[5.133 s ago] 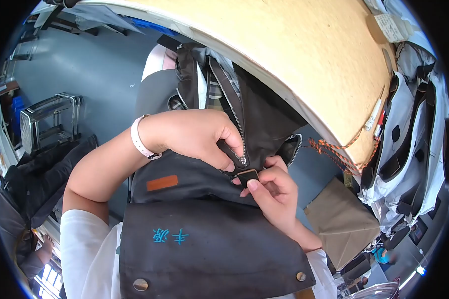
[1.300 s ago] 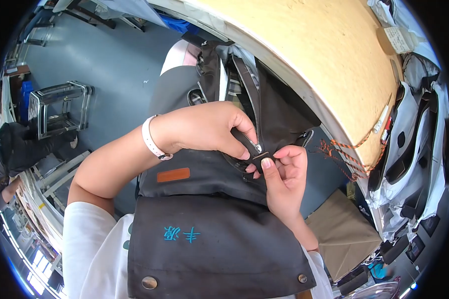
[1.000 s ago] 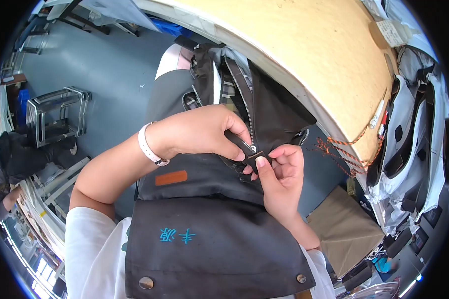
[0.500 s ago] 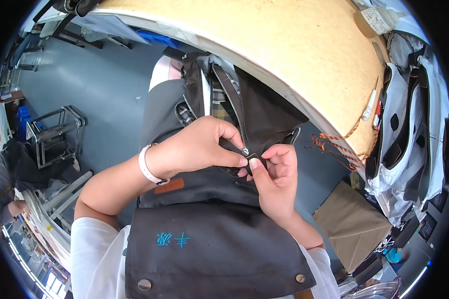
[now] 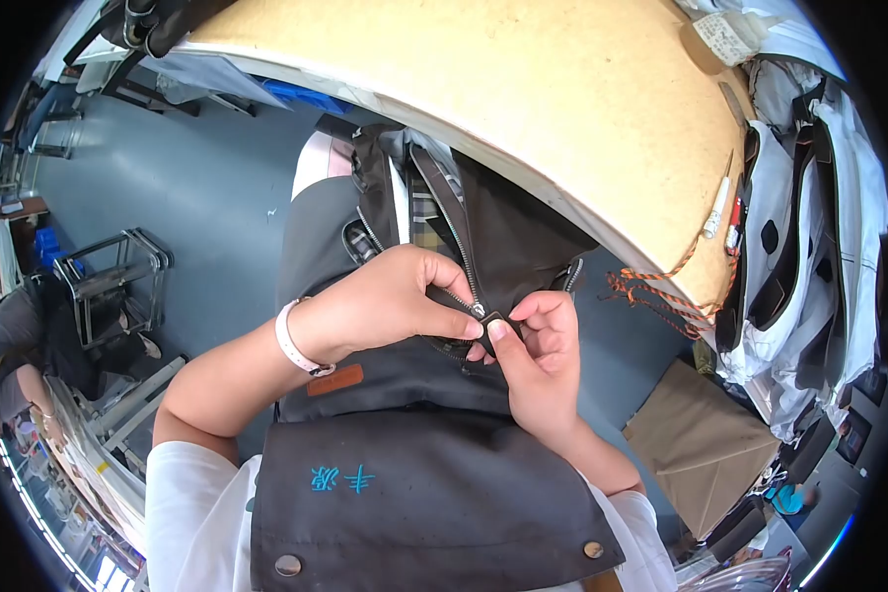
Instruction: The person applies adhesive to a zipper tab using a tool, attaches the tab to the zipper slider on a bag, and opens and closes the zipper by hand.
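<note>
A dark brown bag (image 5: 523, 222) with an open zipper (image 5: 459, 232) lies across the lap, its plaid lining (image 5: 425, 232) showing through the gap. At the lower end of the zipper teeth is a metal slider (image 5: 478, 309) with a dark zipper pull (image 5: 492, 323). My left hand (image 5: 395, 301) comes from the left, thumb and forefinger closed at the slider and the edge of the pull. My right hand (image 5: 541, 355) pinches the pull, thumb on top. The fingers partly hide the pull and the cloth beneath.
A pale curved table (image 5: 444, 59) lies ahead, holding a white-handled awl (image 5: 717, 207), orange-black cord (image 5: 676, 274) and a jar (image 5: 710, 44). White and black bag pieces (image 5: 799, 237) hang at right, above a brown box (image 5: 701, 444). A metal stool frame (image 5: 118, 281) and another person (image 5: 20, 345) are at left.
The view has shifted slightly, so the table and bag appear a little lower and further left. Both hands keep nearly the same hold on the zipper pull.
</note>
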Motion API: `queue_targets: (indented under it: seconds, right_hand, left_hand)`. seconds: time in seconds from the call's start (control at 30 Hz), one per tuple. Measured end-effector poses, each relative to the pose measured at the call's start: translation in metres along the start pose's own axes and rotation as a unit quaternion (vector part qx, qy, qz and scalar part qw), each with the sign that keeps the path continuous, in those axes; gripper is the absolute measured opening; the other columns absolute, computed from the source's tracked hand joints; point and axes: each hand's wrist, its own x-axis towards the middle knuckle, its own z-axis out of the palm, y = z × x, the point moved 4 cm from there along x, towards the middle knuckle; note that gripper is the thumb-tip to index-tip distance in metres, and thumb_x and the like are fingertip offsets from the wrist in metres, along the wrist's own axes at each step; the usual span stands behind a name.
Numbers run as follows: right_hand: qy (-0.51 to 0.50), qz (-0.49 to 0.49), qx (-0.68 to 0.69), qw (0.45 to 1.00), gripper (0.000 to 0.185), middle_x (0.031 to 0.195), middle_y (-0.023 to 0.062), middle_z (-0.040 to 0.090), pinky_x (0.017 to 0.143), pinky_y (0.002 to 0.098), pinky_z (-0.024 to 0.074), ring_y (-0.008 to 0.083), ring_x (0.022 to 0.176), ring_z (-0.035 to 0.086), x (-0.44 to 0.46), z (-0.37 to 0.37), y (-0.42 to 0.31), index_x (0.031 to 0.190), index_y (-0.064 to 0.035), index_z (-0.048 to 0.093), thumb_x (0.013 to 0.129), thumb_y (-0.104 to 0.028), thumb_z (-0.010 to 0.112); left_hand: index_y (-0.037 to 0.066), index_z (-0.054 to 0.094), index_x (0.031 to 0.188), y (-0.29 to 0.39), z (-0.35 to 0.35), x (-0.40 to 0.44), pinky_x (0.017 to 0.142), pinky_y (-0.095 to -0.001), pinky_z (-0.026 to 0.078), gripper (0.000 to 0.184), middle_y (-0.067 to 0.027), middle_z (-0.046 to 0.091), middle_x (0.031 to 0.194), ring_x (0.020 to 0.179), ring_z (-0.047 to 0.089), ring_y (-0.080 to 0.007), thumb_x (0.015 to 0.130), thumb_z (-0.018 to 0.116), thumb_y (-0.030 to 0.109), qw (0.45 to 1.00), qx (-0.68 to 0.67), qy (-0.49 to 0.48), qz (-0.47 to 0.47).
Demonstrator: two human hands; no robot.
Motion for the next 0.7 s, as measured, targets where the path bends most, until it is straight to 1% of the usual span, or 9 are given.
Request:
queue_targets:
  seconds: [0.3,0.4,0.5,0.7]
  right_hand:
    - [0.007,0.014,-0.002,1.000,0.016,0.086,0.0095,0.061,0.062,0.0254,0.0482,0.0143,0.069,0.062,0.0003,-0.0003,-0.0013,0.103,-0.0064,0.038,0.094,0.001,0.050]
    - [-0.007,0.009,0.019,1.000,0.018,0.092,0.0068,0.056,0.064,0.0228,0.0498,0.0108,0.072,0.060,0.0002,-0.0007,0.0003,0.103,-0.0052,0.039,0.093,0.001,0.053]
    - [-0.003,0.016,0.026,1.000,0.018,0.091,0.0069,0.056,0.064,0.0231,0.0506,0.0111,0.072,0.060,-0.0001,0.0003,-0.0009,0.103,-0.0048,0.039,0.093,0.000,0.053]
    - [-0.019,0.019,0.012,1.000,0.020,0.094,0.0081,0.055,0.068,0.0239,0.0510,0.0127,0.077,0.062,-0.0011,-0.0012,-0.0012,0.106,-0.0048,0.038,0.094,0.000,0.052]
  left_hand:
    - [0.001,0.065,0.086,0.0023,-0.0001,-0.0016,0.073,-0.0207,0.045,0.012,-0.0002,0.065,0.083,0.079,0.058,-0.0054,0.078,0.073,0.001,1.000,0.023,0.006,0.005]
    - [0.000,0.064,0.087,0.0022,-0.0010,-0.0016,0.072,-0.0205,0.045,0.013,0.0002,0.064,0.083,0.079,0.058,-0.0051,0.078,0.073,0.001,0.999,0.033,0.006,0.009]
    - [0.000,0.064,0.088,0.0023,-0.0005,-0.0020,0.072,-0.0204,0.044,0.014,0.0006,0.064,0.083,0.079,0.057,-0.0050,0.078,0.073,0.001,1.000,0.007,-0.001,-0.002]
    - [-0.001,0.065,0.088,0.0056,-0.0026,-0.0016,0.072,-0.0208,0.045,0.014,-0.0007,0.065,0.084,0.079,0.058,-0.0057,0.078,0.073,0.002,0.999,0.031,-0.006,0.010]
